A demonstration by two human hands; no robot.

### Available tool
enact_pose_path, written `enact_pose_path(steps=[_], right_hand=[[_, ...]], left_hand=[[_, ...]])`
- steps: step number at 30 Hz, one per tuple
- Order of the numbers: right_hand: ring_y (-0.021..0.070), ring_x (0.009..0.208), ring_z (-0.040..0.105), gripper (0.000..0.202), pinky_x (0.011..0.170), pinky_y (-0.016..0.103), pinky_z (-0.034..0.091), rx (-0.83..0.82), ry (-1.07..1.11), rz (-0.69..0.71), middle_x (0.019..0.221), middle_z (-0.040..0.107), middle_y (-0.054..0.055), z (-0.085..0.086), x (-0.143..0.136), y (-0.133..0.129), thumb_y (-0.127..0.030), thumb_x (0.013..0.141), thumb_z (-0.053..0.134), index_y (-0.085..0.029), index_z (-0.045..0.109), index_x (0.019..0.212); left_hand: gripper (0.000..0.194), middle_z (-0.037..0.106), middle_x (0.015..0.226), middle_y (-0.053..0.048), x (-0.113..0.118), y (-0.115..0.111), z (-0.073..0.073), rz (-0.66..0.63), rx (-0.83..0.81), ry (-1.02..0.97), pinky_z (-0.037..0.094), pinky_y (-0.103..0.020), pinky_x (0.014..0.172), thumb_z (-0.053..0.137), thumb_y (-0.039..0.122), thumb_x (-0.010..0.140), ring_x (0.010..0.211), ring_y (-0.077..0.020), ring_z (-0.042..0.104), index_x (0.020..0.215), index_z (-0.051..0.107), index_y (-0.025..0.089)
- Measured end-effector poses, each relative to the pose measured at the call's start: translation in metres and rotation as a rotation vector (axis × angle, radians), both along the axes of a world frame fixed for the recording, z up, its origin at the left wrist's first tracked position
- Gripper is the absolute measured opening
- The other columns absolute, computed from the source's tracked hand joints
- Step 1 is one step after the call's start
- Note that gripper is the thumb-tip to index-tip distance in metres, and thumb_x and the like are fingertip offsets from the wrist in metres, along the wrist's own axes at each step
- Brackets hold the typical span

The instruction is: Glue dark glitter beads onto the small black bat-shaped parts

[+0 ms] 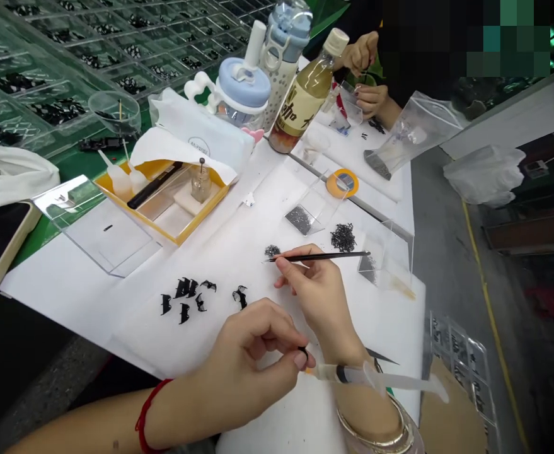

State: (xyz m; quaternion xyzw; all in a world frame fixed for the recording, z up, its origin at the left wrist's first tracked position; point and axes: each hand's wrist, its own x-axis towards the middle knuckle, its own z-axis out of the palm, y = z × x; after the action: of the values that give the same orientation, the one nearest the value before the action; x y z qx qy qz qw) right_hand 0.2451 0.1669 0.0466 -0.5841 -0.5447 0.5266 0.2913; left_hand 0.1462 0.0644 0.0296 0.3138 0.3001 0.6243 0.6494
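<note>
My left hand [253,359] is closed in a pinch on a small black part [303,350] at the lower middle. In my right hand [319,290] are thin black tweezers [333,256], their tip beside a little pile of tiny metallic pieces [271,251]. A clear syringe [366,375] crosses in front of my right forearm, its orange tip close to my left fingertips; what supports it is hidden. Several curved black parts [186,288] lie on the white sheet [229,252] left of my hands. Another heap of short black pieces [343,238] lies beyond my right hand.
A yellow-edged tray [179,239] holds droppers and a small glass jar. Clear plastic boxes [300,217], orange tape [343,183], a bottle [300,94] and drinking cups [243,88] stand further back. A co-worker's hands [371,94] are at the far side. Compartment trays [59,107] fill the upper left.
</note>
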Motion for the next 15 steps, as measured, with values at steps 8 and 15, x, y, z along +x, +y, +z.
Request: enact_pose_path(steps=[8,15], right_hand=[[0.0083,0.048,0.057,0.016,0.044,0.017,0.037,-0.034,-0.031,0.03,0.053,0.06,-0.004,0.0008,0.0011,0.0006,-0.029,0.08,0.071,-0.017,0.061,0.083],[0.0073,0.052,0.059,0.015,0.046,0.019,0.038,-0.04,-0.013,0.068,0.081,0.071,0.001,0.0017,0.003,0.0007,-0.028,0.08,0.072,-0.018,0.061,0.083]], left_hand=[[0.02,0.057,0.086,-0.002,-0.002,0.0007,0.0025,-0.028,-0.048,0.017,0.055,-0.026,0.069,0.06,-0.002,0.075,0.072,-0.0106,0.063,0.083,0.063,0.015],[0.016,0.057,0.085,-0.002,-0.0021,0.0024,0.0042,-0.067,-0.107,0.033,0.054,-0.027,0.07,0.061,0.0,0.076,0.072,-0.0114,0.062,0.083,0.063,0.014]])
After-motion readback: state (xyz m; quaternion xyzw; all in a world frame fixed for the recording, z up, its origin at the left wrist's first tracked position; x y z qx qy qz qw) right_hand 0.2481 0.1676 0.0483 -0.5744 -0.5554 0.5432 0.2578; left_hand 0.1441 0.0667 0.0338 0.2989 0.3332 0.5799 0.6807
